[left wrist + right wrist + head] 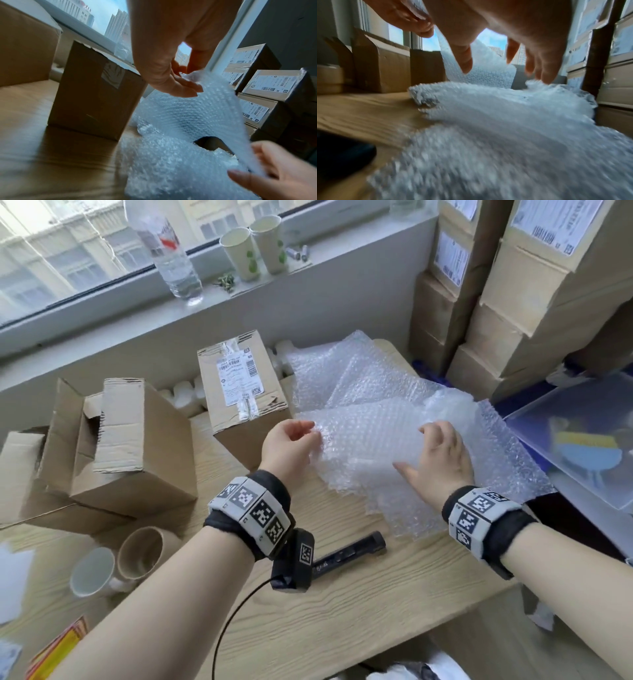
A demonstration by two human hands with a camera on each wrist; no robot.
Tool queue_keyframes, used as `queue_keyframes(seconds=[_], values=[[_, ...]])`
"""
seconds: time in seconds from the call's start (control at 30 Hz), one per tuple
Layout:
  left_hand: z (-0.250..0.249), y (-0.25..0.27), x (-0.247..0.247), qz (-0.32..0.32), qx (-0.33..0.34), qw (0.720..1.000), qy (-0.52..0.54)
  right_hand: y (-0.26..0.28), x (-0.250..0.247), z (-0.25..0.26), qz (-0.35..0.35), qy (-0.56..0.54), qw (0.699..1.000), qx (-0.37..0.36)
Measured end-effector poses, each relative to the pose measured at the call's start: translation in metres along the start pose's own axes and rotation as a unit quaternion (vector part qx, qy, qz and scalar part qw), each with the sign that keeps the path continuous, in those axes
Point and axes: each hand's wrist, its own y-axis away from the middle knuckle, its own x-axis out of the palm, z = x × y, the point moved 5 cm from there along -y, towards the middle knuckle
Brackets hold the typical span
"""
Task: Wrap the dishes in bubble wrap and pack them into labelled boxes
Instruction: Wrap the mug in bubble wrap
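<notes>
Left hand (pixel 291 440): pinching corner of top bubble wrap sheet (pixel 370 440), lifted. Right hand (pixel 438 460): spread, fingertips (pixel 546 76) steadying pile (pixel 411 508). Step, likely: freeing one sheet. Mugs (pixel 92 571) bare on worktop (pixel 342 594), left; next needs sheet flat, mug centred.

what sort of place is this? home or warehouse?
Probably a small packing or shipping room rather than a home: stacked cardboard boxes with printed shipping labels, loose bubble wrap on a wooden table, and mugs lying unwrapped.
</notes>
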Motion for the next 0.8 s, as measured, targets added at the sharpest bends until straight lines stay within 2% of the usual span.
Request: queue_keyframes(seconds=[0.07,0.13,0.2,0.23,0.27,0.33,0.47,0.57,0.67,0.73,0.8], values=[[-0.002,0.006,-0.015,0.01,0.013,1.0,-0.004,0.005,-0.011,0.02,-0.072,-0.026,0.994,-0.072],[-0.004,0.013,-0.034,0.017,0.025,0.999,0.025,0.01,-0.019,0.045,-0.123,-0.059,0.976,-0.172],[-0.004,0.018,-0.058,0.002,0.035,0.997,0.07,0.014,-0.023,0.07,-0.122,-0.118,0.957,-0.234],[-0.001,0.019,-0.073,-0.016,0.04,0.995,0.084,0.016,-0.026,0.083,-0.106,-0.157,0.953,-0.235],[0.003,0.02,-0.088,-0.042,0.048,0.994,0.085,0.019,-0.028,0.097,-0.085,-0.195,0.951,-0.223],[0.014,0.021,-0.118,-0.093,0.069,0.993,0.022,0.022,-0.026,0.124,-0.033,-0.253,0.945,-0.206],[0.05,0.029,-0.163,-0.087,0.056,0.985,-0.141,0.034,-0.017,0.182,0.101,-0.375,0.905,-0.175],[0.07,0.039,-0.195,-0.102,0.048,0.962,-0.247,0.044,-0.003,0.214,0.179,-0.428,0.878,-0.113],[0.088,0.049,-0.225,-0.105,0.043,0.972,-0.206,0.049,0.014,0.229,0.193,-0.46,0.864,-0.063],[0.107,0.058,-0.24,-0.086,0.003,0.982,-0.167,0.053,0.03,0.236,0.205,-0.474,0.856,-0.017],[0.125,0.067,-0.254,-0.08,-0.011,0.985,-0.155,0.057,0.047,0.24,0.204,-0.452,0.868,0.032]])
